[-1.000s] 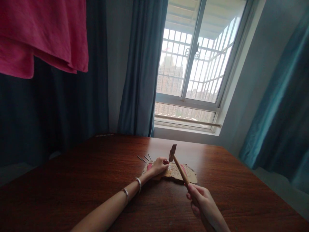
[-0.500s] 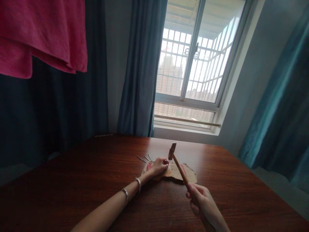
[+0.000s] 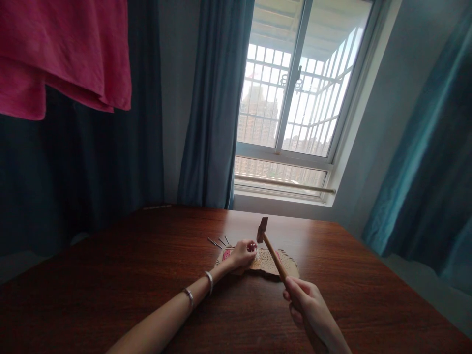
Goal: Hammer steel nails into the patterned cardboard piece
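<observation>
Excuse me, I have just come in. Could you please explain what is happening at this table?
A person is working at a wooden table with both hands. The right hand grips a hammer by its wooden handle, with the head apparently raised. The left hand is curled at a flat, brown, dotted piece with pink areas; whether it pinches something small is hard to tell. A few thin dark rods lie by the piece's far left side.

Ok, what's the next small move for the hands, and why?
I'd probably steady the left hand before lowering the hammer: the right hand holds it raised, its head looks close beside the left hand at the dotted sheet, and whether that hand pinches anything is unclear.
</observation>
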### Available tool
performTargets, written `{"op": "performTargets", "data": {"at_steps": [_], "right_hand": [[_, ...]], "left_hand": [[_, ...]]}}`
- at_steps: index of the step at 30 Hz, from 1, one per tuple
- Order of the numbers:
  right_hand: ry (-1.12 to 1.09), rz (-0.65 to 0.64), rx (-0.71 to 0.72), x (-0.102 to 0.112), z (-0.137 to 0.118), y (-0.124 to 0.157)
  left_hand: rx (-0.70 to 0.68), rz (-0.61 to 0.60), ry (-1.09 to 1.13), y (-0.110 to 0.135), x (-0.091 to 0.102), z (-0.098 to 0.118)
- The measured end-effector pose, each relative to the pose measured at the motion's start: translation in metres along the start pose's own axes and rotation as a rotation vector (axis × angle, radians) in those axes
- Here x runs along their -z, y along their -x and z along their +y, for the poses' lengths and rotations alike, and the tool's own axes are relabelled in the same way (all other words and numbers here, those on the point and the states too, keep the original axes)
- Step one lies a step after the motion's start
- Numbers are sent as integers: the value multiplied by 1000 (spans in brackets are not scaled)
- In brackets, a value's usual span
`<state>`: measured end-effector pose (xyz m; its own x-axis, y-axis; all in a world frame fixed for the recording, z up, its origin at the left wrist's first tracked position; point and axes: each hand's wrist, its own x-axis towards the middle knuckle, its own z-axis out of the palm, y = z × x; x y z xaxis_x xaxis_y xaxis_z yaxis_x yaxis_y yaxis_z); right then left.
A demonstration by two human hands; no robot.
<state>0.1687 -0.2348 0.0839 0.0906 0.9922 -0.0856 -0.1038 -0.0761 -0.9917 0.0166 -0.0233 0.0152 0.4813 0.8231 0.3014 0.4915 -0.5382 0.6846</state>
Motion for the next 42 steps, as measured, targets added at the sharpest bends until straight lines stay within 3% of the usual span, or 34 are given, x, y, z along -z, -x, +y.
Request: {"op": "performTargets", "data": {"at_steps": [6,17,42], "right_hand": [[2,6,-6,4,1,0],[-10,-5,20,6,6,-2],[38,-59,35,-4,2,-2]], "left_hand": [[21,-9,-28,5,7,3],[25,79,-119,3,-2,2],[86,61,-76,0,-6,0]]}}
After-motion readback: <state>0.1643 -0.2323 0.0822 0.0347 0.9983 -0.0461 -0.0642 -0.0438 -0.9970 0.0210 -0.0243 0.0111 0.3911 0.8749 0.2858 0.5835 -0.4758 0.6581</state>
